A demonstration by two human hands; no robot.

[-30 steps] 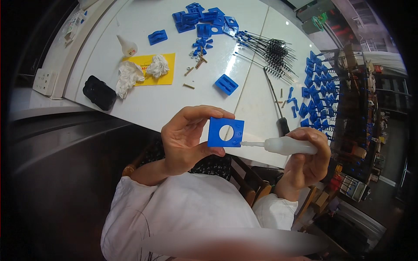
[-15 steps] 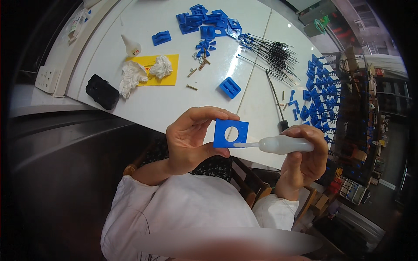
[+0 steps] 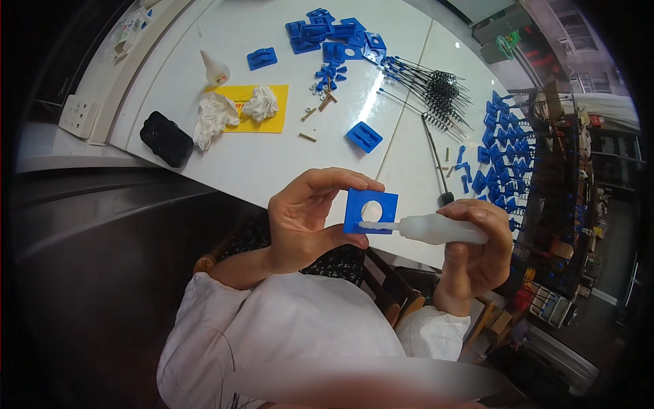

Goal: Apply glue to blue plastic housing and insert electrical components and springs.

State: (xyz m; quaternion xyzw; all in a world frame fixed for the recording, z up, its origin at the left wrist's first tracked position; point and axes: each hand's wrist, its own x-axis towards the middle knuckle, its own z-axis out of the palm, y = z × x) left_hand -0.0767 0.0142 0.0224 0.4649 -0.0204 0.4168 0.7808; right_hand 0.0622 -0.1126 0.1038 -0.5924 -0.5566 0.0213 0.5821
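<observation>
Between the thumb and fingers of my left hand point(image 3: 306, 215) is a blue square plate point(image 3: 353, 204) with a round hole, pinched along its left side. My right hand point(image 3: 480, 249) is closed round a white squeeze bottle point(image 3: 436, 229), which looks like a glue bottle. Its long thin nozzle lies level, pointing left, with the tip over the plate just below the hole. Whether the tip touches the plate I cannot tell. Both hands are just off the table's near edge. On the table beyond them lies a blue slotted block point(image 3: 364, 137).
Blue plastic parts point(image 3: 313, 33) are heaped at the back, beside black coiled wires point(image 3: 443, 92). Brass-coloured bolts point(image 3: 308, 137) lie nearer. To the left are crumpled tissues point(image 3: 216, 116), a yellow sheet point(image 3: 276, 121), another white bottle point(image 3: 216, 70) and a black case point(image 3: 165, 140). Blue assemblies point(image 3: 496, 157) line the right edge.
The nozzle tip has moved left along the plate's lower part, to below the hole's left side. The plate and left hand sit slightly further right in view, as does the tabletop.
</observation>
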